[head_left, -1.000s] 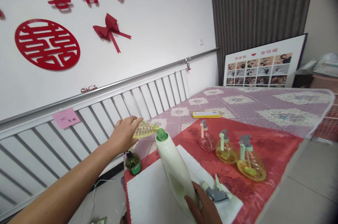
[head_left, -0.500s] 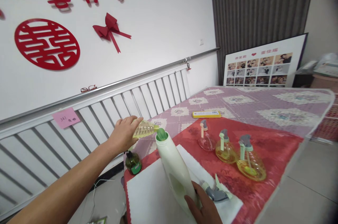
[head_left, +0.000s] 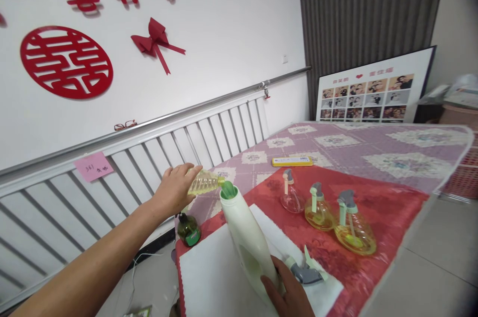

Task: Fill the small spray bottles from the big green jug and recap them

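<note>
My left hand (head_left: 178, 185) is closed around a clear ribbed plastic bottle (head_left: 203, 182) of yellowish liquid, tipped sideways. Its neck meets a green funnel-like piece (head_left: 228, 190) at the mouth of a tall pale green bottle (head_left: 248, 239). That larger bottle leans toward the upper left, and my right hand (head_left: 287, 289) grips it near its lower end. Beside the right hand, a grey and green spray head (head_left: 306, 271) lies on a white cloth (head_left: 209, 277). Whether liquid is flowing I cannot tell.
To the right stand three spray bottles, one clear (head_left: 292, 200) and two with yellow liquid (head_left: 319, 212) (head_left: 354, 232). A dark green pump bottle (head_left: 188, 231) is at the table's left edge. Behind lies a yellow flat box (head_left: 292, 161). A white radiator (head_left: 209, 140) runs along the wall.
</note>
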The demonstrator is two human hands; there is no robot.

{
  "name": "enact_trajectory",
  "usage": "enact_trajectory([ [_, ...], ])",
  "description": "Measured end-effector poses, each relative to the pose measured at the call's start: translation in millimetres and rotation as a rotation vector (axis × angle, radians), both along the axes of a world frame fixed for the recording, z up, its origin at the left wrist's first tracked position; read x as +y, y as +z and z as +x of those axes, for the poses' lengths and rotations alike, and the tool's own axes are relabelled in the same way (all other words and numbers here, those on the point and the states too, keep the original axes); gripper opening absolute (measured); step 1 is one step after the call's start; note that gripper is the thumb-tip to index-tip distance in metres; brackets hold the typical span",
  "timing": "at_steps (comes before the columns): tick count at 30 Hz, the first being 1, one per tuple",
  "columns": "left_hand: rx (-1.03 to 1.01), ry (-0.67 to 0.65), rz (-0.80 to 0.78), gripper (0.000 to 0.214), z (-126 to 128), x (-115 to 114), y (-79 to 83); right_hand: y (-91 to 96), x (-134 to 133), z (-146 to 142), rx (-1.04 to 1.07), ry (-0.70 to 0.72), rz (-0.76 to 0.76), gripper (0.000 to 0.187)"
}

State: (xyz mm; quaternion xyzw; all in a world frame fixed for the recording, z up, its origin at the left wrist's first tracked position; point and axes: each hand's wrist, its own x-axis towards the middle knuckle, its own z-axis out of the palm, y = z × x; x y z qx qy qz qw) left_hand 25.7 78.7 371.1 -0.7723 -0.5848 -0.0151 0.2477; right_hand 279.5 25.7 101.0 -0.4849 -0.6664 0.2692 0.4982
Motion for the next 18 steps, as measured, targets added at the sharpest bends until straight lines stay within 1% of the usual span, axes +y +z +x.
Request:
enact_trajectory([
  [10,0.003,0.011,0.002,0.077,2.6,-1.9,1.8,-6.5,1.1,-0.9,0.007,-0.011,-0.014,0.038],
  [14,0.003,0.006,0.0,0.076,2.0,-1.4,1.6,-4.7,1.7,-0.2,-0.011,0.005,0.002,0.035],
  [18,0.003,0.006,0.003,0.076,1.7,-0.7,1.1,-4.7,1.8,-0.1,-0.015,-0.01,0.024,0.034],
])
